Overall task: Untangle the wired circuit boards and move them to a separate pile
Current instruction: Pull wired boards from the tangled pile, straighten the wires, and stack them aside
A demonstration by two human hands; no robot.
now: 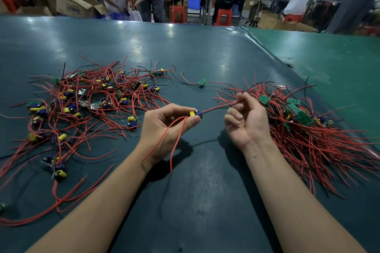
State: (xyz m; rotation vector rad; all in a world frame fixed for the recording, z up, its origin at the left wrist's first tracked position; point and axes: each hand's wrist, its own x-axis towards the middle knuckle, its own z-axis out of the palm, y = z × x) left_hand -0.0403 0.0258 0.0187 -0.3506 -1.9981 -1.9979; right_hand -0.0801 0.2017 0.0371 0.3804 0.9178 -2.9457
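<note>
Centre frame: my left hand (170,121) fingers pinch one circuit board (196,113); right hand (245,117) fingers clamp its red wire (218,108). Tangled heap (82,100) left, sorted pile (304,125) right on bench (205,57). Best keep wire taut, lay board onto right pile, leads parallel.

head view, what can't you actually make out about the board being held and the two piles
- Held circuit board, head view: mostly covered by the left hand fingers; only a yellow capacitor shows.
- Right hand: its curled fingers hide how many red wires it pinches.
- Sorted pile: cut off by the right edge.
- Tangled pile: wires overlap, so the board count is unclear.
</note>
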